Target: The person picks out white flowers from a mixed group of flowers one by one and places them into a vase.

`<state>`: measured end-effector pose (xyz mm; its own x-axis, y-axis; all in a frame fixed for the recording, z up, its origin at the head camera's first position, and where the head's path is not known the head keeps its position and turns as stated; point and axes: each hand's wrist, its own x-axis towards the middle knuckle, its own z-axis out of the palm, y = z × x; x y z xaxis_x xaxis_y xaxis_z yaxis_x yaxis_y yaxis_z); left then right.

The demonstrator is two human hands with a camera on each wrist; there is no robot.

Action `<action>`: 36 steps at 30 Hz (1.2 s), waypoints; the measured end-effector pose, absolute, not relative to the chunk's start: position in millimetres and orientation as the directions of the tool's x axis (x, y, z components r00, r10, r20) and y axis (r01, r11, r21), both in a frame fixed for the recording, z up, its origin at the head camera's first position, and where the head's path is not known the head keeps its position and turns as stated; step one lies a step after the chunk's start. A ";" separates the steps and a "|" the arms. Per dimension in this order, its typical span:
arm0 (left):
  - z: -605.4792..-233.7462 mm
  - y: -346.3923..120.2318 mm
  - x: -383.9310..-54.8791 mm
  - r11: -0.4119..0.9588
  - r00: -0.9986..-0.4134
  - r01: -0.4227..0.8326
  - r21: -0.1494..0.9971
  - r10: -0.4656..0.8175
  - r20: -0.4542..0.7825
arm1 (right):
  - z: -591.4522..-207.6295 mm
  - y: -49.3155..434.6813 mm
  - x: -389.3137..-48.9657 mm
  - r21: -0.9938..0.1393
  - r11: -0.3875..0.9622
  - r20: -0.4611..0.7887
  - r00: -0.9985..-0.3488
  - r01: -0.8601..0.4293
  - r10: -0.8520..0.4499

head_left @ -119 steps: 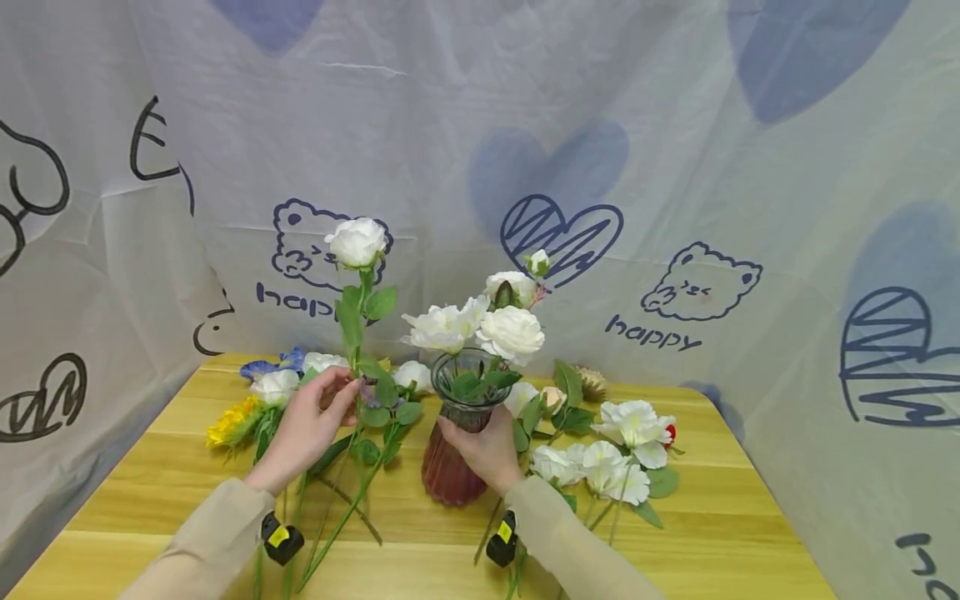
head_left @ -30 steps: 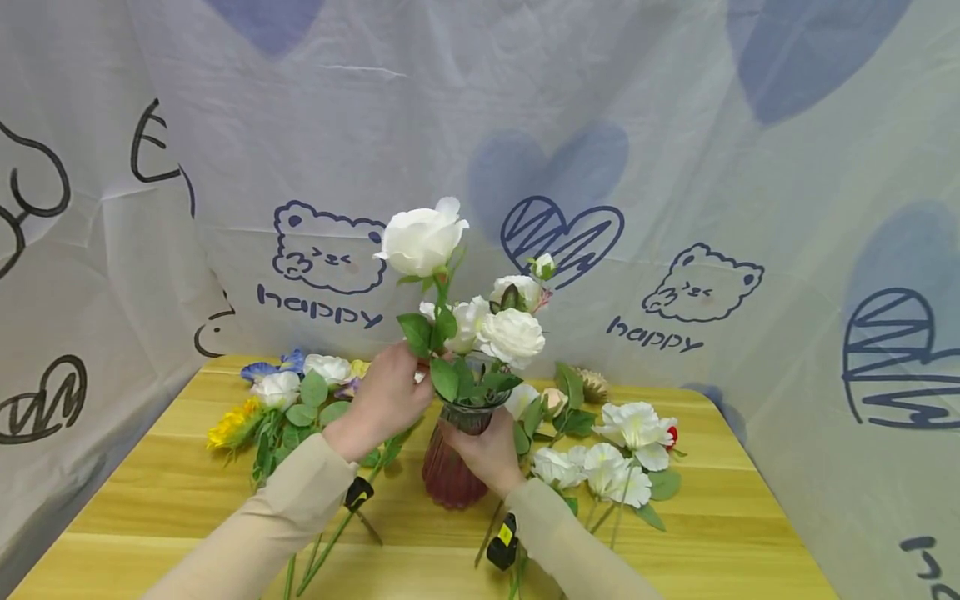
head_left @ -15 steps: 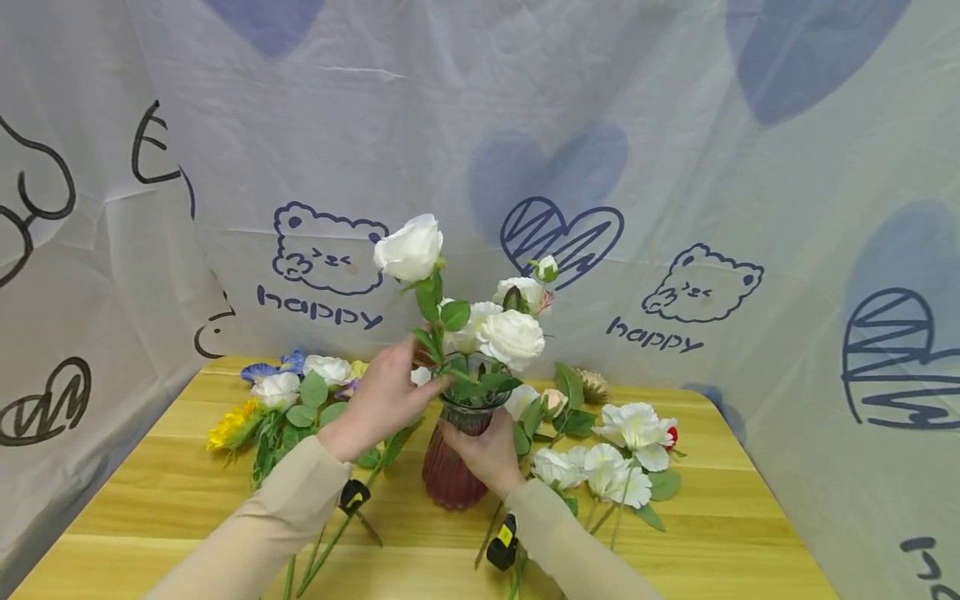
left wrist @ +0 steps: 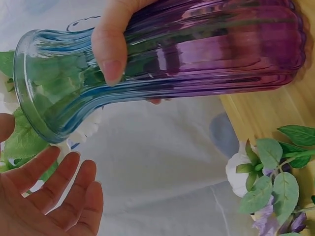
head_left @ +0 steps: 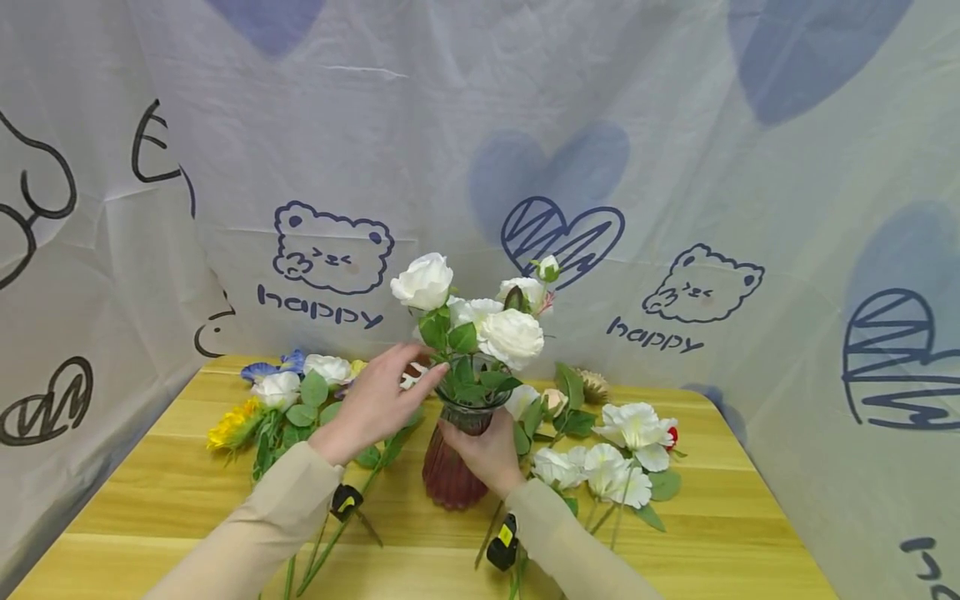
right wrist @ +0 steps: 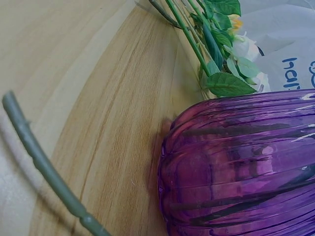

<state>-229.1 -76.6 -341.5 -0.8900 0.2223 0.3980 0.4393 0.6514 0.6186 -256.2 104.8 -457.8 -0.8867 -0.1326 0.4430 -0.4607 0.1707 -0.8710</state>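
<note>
A ribbed glass vase (head_left: 452, 471), clear-blue at the neck and purple-red below, stands upright on the table. My right hand (head_left: 489, 446) grips it round the neck, the thumb in front. Several white flowers rise from its mouth, among them a full white rose (head_left: 512, 337) and, leaning left, a white rose (head_left: 422, 282) with green leaves. Beside the rim on the left is my left hand (head_left: 380, 402). In the left wrist view its fingers (left wrist: 64, 182) are spread and loosely bent near the glass lip, gripping nothing. The right wrist view shows the vase's base but not the hand.
On the wooden table (head_left: 675, 542), a sunflower (head_left: 235, 423), blue flowers (head_left: 276, 367) and white roses lie left of the vase, their stems toward the front. White blooms (head_left: 633, 429) and leaves lie on the right. A printed cloth (head_left: 450, 125) hangs behind.
My left hand has brought the long-stemmed white rose rightward to the vase; its bloom has sunk lower as the stem went in. The fingers have since let go. My right hand stays on the neck.
</note>
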 end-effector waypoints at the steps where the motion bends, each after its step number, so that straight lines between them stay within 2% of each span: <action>1: -342.5 -77.3 -229.2 0.648 -0.890 0.440 0.622 0.225 0.396 | -457.5 104.9 -256.0 -0.870 0.170 0.444 -0.886 -0.462 -0.133; 12: -352.1 -86.4 -229.6 0.636 -0.887 0.447 0.629 0.226 0.402 | -460.4 106.0 -256.5 -0.845 0.159 0.495 -0.859 -0.511 -0.132; 21: -365.5 -104.2 -226.8 0.671 -0.923 0.383 0.635 0.241 0.301 | -460.3 105.8 -256.5 -0.834 0.204 0.499 -0.859 -0.513 -0.119; 36: -386.0 -155.6 -212.6 0.748 -0.956 0.291 0.597 0.214 0.198 | -461.2 106.7 -255.3 -0.849 0.158 0.485 -0.863 -0.504 -0.142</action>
<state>-212.6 -155.6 -386.0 -0.9565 0.2140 0.1983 0.2911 0.7478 0.5967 -255.3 106.7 -461.2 -0.8629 -0.1421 0.4851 -0.5035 0.1581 -0.8494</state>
